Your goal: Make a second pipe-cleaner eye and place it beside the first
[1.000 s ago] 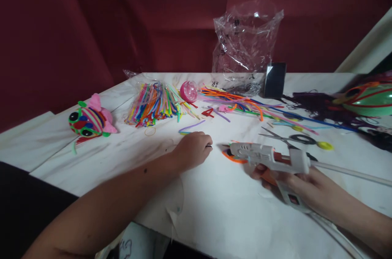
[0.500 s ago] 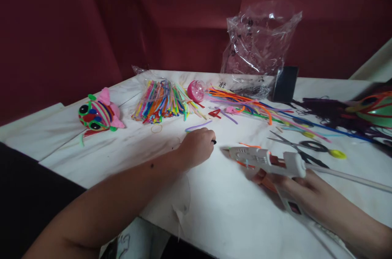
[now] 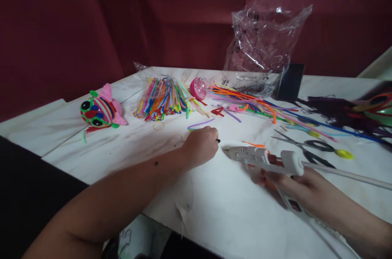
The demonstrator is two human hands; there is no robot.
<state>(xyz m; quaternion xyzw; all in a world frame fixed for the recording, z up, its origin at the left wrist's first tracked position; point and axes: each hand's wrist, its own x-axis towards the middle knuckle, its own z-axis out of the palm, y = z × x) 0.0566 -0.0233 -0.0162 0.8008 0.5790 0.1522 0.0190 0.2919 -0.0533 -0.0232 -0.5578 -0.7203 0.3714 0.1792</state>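
Note:
My left hand (image 3: pixel 202 147) is closed over the middle of the table, with the tip of a small black piece (image 3: pixel 218 141) poking out past the fingers; the rest of that piece is hidden. In my right hand (image 3: pixel 295 185) is a white hot glue gun (image 3: pixel 255 157), its nozzle aimed left at the left hand, a short gap between them. A long glue stick (image 3: pixel 346 173) juts from the gun's back end. An orange pipe cleaner (image 3: pixel 254 144) lies just behind the gun. Beyond the left hand lies a purple pipe cleaner (image 3: pixel 202 123).
A colourful stuffed-looking fish figure (image 3: pixel 101 108) sits at the left. Bagged pipe cleaners (image 3: pixel 165 97), a pink clear-topped ball (image 3: pixel 199 88), a plastic bag (image 3: pixel 263 42) and a dark phone-like slab (image 3: pixel 290 82) stand at the back. Black scissors (image 3: pixel 306 146) lie right, behind the gun.
The whole scene has shifted slightly right in view. The glue gun's nozzle now sits a little nearer the left hand. Both hands keep their grips.

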